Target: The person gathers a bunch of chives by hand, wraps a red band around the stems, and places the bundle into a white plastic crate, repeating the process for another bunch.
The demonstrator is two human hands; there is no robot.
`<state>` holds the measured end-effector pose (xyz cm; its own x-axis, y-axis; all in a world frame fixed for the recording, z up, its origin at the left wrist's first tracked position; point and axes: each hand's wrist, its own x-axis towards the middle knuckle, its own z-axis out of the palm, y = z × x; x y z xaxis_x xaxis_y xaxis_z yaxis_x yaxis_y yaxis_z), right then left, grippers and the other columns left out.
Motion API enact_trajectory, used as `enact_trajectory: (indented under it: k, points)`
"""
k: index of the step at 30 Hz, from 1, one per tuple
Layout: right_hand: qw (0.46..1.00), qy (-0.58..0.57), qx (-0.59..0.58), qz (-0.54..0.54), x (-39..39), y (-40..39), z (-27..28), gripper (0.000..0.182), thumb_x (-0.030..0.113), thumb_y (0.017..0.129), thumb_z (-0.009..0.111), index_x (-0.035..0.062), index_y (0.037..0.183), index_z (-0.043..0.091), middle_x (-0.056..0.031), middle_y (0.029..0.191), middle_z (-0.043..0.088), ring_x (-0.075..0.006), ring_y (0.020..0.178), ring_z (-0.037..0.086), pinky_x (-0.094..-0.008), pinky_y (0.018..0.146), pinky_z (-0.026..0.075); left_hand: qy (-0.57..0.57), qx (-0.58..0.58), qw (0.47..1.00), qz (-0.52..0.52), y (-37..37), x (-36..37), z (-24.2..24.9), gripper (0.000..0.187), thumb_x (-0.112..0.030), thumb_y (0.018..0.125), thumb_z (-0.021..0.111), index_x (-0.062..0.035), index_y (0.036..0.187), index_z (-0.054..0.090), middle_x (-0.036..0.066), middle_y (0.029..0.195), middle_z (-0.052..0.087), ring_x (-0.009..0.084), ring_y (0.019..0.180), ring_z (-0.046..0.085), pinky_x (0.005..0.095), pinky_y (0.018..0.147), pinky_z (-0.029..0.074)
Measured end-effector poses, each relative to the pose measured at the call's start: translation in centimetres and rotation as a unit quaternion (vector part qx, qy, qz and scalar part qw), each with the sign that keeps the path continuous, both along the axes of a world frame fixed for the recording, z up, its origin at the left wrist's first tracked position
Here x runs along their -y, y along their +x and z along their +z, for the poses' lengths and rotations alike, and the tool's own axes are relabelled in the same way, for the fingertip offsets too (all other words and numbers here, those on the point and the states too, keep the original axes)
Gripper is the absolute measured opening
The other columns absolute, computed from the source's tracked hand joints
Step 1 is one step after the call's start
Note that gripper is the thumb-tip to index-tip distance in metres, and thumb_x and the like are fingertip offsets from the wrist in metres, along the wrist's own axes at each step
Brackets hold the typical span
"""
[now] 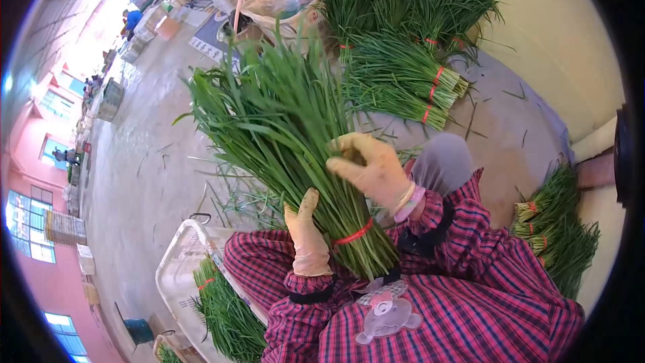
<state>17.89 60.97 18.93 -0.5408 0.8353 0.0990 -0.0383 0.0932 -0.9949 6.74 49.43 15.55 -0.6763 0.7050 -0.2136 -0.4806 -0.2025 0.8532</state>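
Because its leaves are fanning out above the red band, the green bunch is leaning over the lap with the left hand gripping its left side, seemingly for support, while the right hand is curving half-open at the opposite side. The crate's rim is bordering the left knee; bare floor is stretching leftward, and banded bunches are crowding the space ahead on the right.
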Motion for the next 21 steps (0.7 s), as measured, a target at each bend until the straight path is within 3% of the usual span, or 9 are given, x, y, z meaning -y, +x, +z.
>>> enact_trajectory:
  k: [2,4,8,12,13,14,17,18,21]
  points:
    - [0.998,0.036,0.001,-0.056,-1.7,-0.2,-2.5,0.027,0.022,0.085,0.073,0.0032,0.102,0.065,0.0018,0.072,0.059,-0.0074,0.061,0.052,-0.023,0.058,0.046,-0.02,-0.002,1.0,0.011,-0.7,0.2,-1.0,0.044,-0.007,0.087,0.065,-0.0037,0.128,0.05,0.008,0.115,0.062,0.0191,0.099,0.062,0.0335,0.089,0.051]
    - [0.975,-0.21,-0.068,-0.031,-2.6,0.4,-2.7,0.021,0.024,0.09,0.067,0.0041,0.093,0.064,0.0019,0.072,0.058,-0.0072,0.058,0.051,-0.0232,0.053,0.043,-0.018,0.005,1.0,0.008,-0.9,0.3,-1.1,0.045,-0.01,0.087,0.065,-0.0035,0.128,0.049,0.009,0.114,0.061,0.0195,0.097,0.062,0.0345,0.088,0.052]
    - [0.971,-0.177,-0.088,-0.138,-3.3,1.0,-0.7,0.022,0.026,0.092,0.066,0.0052,0.087,0.062,0.0024,0.068,0.057,-0.0056,0.052,0.05,-0.0208,0.047,0.039,-0.014,0.02,1.0,0.019,-1.1,0.5,-1.4,0.045,-0.014,0.087,0.065,-0.003,0.127,0.048,0.008,0.112,0.061,0.0211,0.097,0.062,0.0363,0.084,0.054]
    - [0.946,-0.175,-0.175,-0.208,-5.2,2.2,-2.2,0.023,0.028,0.093,0.064,0.0071,0.101,0.063,-0.0019,0.081,0.063,-0.0082,0.059,0.058,-0.0211,0.048,0.04,-0.032,0.046,0.998,0.024,-1.4,0.7,-0.9,0.044,-0.014,0.087,0.065,-0.0027,0.126,0.049,0.009,0.112,0.06,0.0214,0.096,0.063,0.0371,0.082,0.055]
    - [0.912,-0.203,-0.253,-0.253,-5.3,2.4,-1.8,0.033,0.032,0.094,0.062,0.008,0.117,0.059,-0.0043,0.1,0.064,-0.0102,0.075,0.062,-0.024,0.057,0.047,-0.04,0.054,0.997,0.031,-1.4,0.7,-0.6,0.043,-0.015,0.087,0.066,-0.0025,0.125,0.05,0.009,0.112,0.06,0.0214,0.096,0.063,0.0374,0.082,0.056]
    - [0.912,-0.204,-0.253,-0.252,-5.5,2.2,-2.7,0.033,0.032,0.094,0.062,0.008,0.117,0.059,-0.0043,0.1,0.064,-0.0102,0.075,0.062,-0.024,0.057,0.047,-0.039,0.053,0.997,0.032,-1.6,0.8,-0.6,0.043,-0.015,0.087,0.066,-0.0025,0.125,0.05,0.009,0.112,0.06,0.0214,0.096,0.063,0.0374,0.082,0.056]
    - [0.948,-0.269,-0.139,-0.097,-4.0,1.6,-3.6,0.043,0.032,0.096,0.06,0.005,0.129,0.052,-0.005,0.12,0.058,-0.015,0.101,0.058,-0.0345,0.085,0.049,-0.03,0.054,0.998,0.033,-1.8,0.9,-0.6,0.044,-0.016,0.087,0.066,-0.0019,0.125,0.049,0.009,0.111,0.06,0.0216,0.095,0.063,0.0381,0.081,0.056]
    - [0.948,-0.269,-0.138,-0.098,-2.8,1.0,-3.9,0.043,0.032,0.096,0.06,0.005,0.129,0.052,-0.005,0.12,0.058,-0.015,0.101,0.058,-0.0345,0.085,0.049,-0.031,0.03,0.999,0.026,-1.8,0.9,-0.7,0.045,-0.016,0.087,0.067,-0.0012,0.126,0.049,0.008,0.113,0.061,0.0208,0.096,0.063,0.0366,0.082,0.055]
    - [0.964,-0.104,-0.195,-0.146,-1.5,-0.6,-4.4,0.042,0.021,0.09,0.068,0.0063,0.127,0.054,-0.0085,0.121,0.056,-0.0183,0.104,0.056,-0.0331,0.095,0.044,-0.04,-0.011,0.999,0.009,-1.4,0.8,-0.6,0.048,-0.015,0.086,0.07,0.0016,0.126,0.049,0.007,0.115,0.061,0.017,0.097,0.062,0.0316,0.088,0.052]
